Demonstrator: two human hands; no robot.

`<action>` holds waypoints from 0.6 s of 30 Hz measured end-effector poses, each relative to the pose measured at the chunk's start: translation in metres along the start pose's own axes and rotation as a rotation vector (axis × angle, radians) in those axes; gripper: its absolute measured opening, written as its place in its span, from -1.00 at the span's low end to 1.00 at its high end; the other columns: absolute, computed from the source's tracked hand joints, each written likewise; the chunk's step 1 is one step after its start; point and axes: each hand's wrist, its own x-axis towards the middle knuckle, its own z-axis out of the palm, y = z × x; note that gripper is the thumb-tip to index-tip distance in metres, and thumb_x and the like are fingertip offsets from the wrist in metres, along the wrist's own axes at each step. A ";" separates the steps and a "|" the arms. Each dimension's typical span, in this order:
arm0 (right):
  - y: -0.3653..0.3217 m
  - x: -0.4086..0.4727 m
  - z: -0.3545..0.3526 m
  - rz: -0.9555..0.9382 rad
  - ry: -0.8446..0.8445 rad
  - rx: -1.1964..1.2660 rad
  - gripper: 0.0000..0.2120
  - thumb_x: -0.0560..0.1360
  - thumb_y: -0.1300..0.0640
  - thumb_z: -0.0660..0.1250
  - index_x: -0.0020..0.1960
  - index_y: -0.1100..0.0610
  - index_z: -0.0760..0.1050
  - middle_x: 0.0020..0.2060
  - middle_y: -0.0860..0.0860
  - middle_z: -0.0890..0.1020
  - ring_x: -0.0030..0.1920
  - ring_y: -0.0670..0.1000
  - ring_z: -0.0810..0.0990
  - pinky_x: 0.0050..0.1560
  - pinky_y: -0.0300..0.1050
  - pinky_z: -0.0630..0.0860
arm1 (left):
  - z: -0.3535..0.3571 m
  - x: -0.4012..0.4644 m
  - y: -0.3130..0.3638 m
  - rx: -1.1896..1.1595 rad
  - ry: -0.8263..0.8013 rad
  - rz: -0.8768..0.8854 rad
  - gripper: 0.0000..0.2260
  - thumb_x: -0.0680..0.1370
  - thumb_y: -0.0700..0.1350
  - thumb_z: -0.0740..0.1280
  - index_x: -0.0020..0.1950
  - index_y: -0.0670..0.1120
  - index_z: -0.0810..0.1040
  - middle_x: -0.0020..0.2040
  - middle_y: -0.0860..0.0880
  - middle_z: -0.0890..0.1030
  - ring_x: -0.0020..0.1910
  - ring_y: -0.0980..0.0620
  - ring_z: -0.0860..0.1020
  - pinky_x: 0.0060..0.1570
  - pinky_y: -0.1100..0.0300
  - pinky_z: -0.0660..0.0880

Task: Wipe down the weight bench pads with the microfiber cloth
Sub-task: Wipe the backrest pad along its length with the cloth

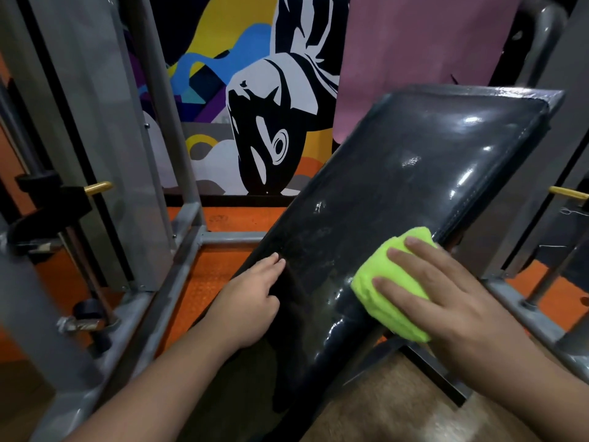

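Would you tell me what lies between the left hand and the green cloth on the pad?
Only bare black pad, scuffed and glossy, separates the left hand from the green cloth under the right hand, per the head view.

Both hands forward — forearms extended.
Right hand [446, 291] flat, fingers straight and spread; left hand [251, 301] fingers extended, pressed down.

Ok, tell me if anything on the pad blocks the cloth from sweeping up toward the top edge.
Nothing visible does. The right hand presses the green cloth flat near the black pad's lower right edge, and the surface above it is bare up to the top. The left hand rests at the pad's left edge, beside that path.
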 end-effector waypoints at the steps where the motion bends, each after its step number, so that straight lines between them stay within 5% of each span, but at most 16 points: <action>1: 0.002 0.004 0.000 0.043 0.016 0.009 -0.60 0.56 0.29 0.32 0.39 0.12 0.49 0.42 0.21 0.41 0.51 0.28 0.22 0.38 0.35 0.30 | 0.000 0.000 0.000 -0.002 0.005 -0.001 -0.34 0.51 -0.27 0.20 0.58 0.10 0.18 0.58 0.22 0.08 0.54 0.22 0.07 0.46 0.30 0.04; 12: -0.009 0.011 0.005 0.086 0.047 0.008 -0.66 0.62 0.22 0.16 0.36 0.13 0.51 0.38 0.24 0.45 0.47 0.32 0.27 0.37 0.38 0.29 | -0.003 0.003 0.001 0.032 -0.023 -0.018 -0.33 0.51 -0.25 0.21 0.59 0.11 0.16 0.59 0.22 0.07 0.54 0.20 0.07 0.47 0.27 0.08; 18: -0.013 0.001 0.008 -0.121 -0.043 0.009 -0.59 0.55 0.28 0.29 0.38 0.08 0.46 0.40 0.19 0.44 0.51 0.27 0.23 0.39 0.34 0.30 | -0.002 -0.001 0.003 0.021 -0.025 -0.016 -0.32 0.50 -0.25 0.21 0.59 0.11 0.15 0.58 0.23 0.06 0.54 0.20 0.07 0.49 0.23 0.09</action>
